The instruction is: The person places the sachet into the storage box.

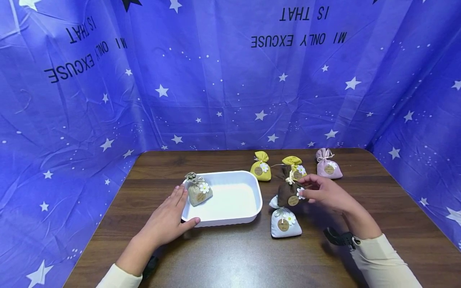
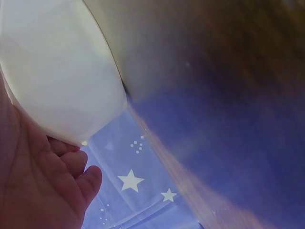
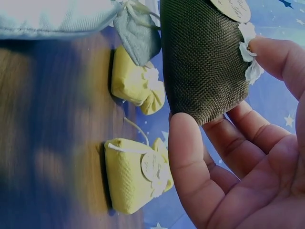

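My right hand [image 1: 325,194] pinches a dark brown drawstring sachet [image 1: 286,195] between thumb and fingers. In the right wrist view, the thumb presses the white flower on this woven sachet [image 3: 205,62], and fingertips support its lower edge. Just in front of it in the head view, a white sachet [image 1: 281,228] stands on the table. On the left, my left hand [image 1: 165,220] rests against a white tray [image 1: 225,222], fingers along its left side and thumb at the front rim. A beige sachet [image 1: 196,196] with a flower leans inside the tray's left end.
Behind the brown sachet is a yellow sachet [image 1: 293,161], partly hidden. Another yellow sachet [image 1: 261,170] stands near the tray's back right corner. Farther right sits a pink sachet [image 1: 328,168]. A blue star-printed curtain [image 1: 230,88] hangs behind the wooden table [image 1: 230,256].
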{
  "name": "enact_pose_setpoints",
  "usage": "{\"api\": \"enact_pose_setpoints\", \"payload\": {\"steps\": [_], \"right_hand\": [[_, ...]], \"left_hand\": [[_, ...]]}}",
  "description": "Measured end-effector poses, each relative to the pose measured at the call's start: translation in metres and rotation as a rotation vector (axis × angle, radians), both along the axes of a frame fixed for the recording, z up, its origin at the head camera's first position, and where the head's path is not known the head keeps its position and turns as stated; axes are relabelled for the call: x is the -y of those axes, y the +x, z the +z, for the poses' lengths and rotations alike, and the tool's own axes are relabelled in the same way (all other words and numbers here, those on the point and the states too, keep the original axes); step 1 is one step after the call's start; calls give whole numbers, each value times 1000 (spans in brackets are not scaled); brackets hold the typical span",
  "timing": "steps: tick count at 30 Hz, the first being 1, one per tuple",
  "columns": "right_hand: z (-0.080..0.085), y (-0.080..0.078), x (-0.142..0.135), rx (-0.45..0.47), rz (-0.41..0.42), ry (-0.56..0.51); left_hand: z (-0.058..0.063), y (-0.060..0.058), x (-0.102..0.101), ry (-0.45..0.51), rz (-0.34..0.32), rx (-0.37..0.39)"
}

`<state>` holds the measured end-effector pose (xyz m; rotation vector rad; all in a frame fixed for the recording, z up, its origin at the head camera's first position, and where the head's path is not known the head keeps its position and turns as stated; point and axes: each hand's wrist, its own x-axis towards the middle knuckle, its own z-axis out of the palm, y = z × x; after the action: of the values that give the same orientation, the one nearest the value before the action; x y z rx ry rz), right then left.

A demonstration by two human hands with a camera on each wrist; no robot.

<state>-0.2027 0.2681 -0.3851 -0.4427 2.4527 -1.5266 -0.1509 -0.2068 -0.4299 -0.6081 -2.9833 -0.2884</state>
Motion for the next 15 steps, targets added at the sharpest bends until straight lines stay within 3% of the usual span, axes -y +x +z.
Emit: {"api": "enact_pose_setpoints", "payload": {"steps": [15], "right_hand": [[1, -11, 22, -17, 7, 18]], "left_hand": [[-2, -1, 1, 13, -13, -27]]}}
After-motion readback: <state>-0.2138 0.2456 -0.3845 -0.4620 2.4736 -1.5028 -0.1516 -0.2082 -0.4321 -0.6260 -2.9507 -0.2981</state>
